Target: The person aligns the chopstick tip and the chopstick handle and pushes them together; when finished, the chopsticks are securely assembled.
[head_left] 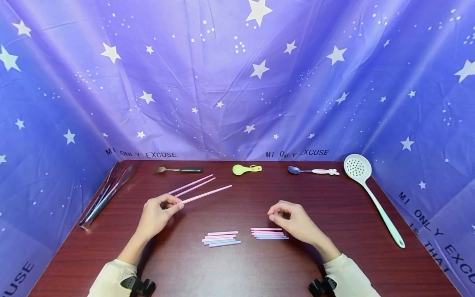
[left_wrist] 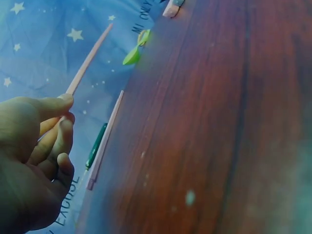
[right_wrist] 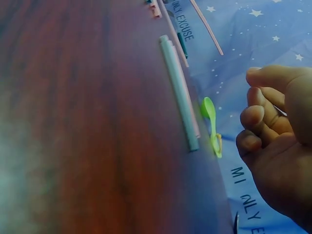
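Note:
My left hand [head_left: 159, 212] pinches one end of a long pink straw [head_left: 208, 194] between thumb and fingers. In the left wrist view this straw [left_wrist: 90, 58] slants up, raised off the table. Two more long pink straws [head_left: 195, 187] lie on the table just beyond that hand. Over the table on the right, my right hand [head_left: 295, 220] holds nothing, its fingers loosely curled. Below it lies a group of short pink and blue straw pieces [head_left: 267, 229]. A similar group of short pieces [head_left: 222, 234] lies to its left, between the hands.
Along the back of the table [head_left: 237, 272] lie a fork [head_left: 178, 169], a green measuring spoon [head_left: 243, 169] and a spoon with a bunny handle [head_left: 313, 170]. A pale skimmer [head_left: 375, 196] lies at the right edge, a whisk-like utensil [head_left: 107, 196] at the left. Starry cloth [head_left: 222, 82] surrounds the table.

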